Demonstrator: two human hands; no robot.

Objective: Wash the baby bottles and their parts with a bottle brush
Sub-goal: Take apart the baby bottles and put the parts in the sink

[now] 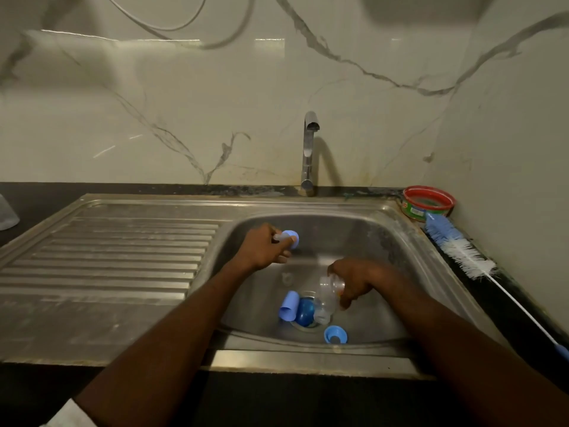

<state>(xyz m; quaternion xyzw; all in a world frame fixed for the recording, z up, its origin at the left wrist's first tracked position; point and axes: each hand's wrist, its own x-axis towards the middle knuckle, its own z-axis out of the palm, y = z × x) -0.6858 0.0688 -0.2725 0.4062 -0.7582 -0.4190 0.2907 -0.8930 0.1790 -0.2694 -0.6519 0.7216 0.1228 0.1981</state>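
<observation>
Inside a steel sink basin [385,241], the person's right hand [351,280] curls its fingers around a clear baby bottle [328,298], which lies tilted over the drain with its long axis running from the hand down toward the viewer. The left hand [264,246], raised near the basin's back left wall, pinches a light blue screw collar with a clear teat [288,237]. Loose on the basin floor beside the bottle are a light blue cap [289,306], a dark blue rounded part [304,308] over the drain, and a blue ring [335,335] nearer the viewer. The bottle brush [462,251] lies untouched on the dark counter to the right of the sink, bristles toward the back wall, thin handle pointing at the viewer. It is well apart from both hands but nearer the right, which would likely have to release the bottle to reach it. A red tub [428,202] sits behind the brush; the tap [309,149] appears off.
</observation>
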